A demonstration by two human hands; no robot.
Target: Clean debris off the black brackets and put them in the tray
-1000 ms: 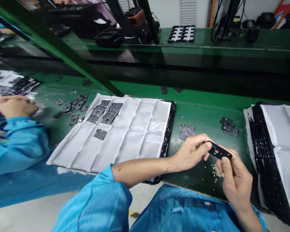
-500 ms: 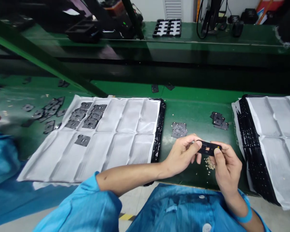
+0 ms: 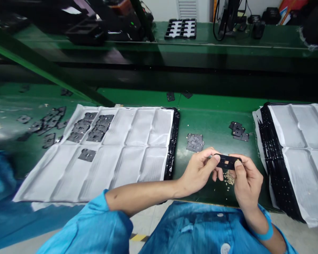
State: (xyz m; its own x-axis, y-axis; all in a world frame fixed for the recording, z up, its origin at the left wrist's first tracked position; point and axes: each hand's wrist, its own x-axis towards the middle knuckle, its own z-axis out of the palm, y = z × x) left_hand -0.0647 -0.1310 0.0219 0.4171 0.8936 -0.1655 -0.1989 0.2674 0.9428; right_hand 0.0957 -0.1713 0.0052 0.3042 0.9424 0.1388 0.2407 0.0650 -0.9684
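A small flat black plate with cut-outs (image 3: 226, 162) is held level between my two hands above the green bench. My left hand (image 3: 200, 169) pinches its left end between thumb and fingers. At the right end my right hand (image 3: 247, 180) grips it, thumb on top. Beneath the plate lies a heap of tiny beige bits (image 3: 229, 178), partly covered by my right hand. A pile of dark grey plates (image 3: 195, 142) rests just beyond my left hand, and a second pile of black plates (image 3: 238, 131) sits farther back on the right.
To the left, a white-lined compartment tray (image 3: 127, 158) carries several dark plates (image 3: 98, 128). A stack of black trays (image 3: 278, 162) with white lining stands at right. Loose plates (image 3: 50, 120) lie far left, near a co-worker's blue sleeve (image 3: 1, 173). A green post (image 3: 50, 68) slants across.
Both hands keep their hold on the black plate, which has tilted slightly. The whole view has shifted a little, and the co-worker's hand at far left has almost gone out of sight.
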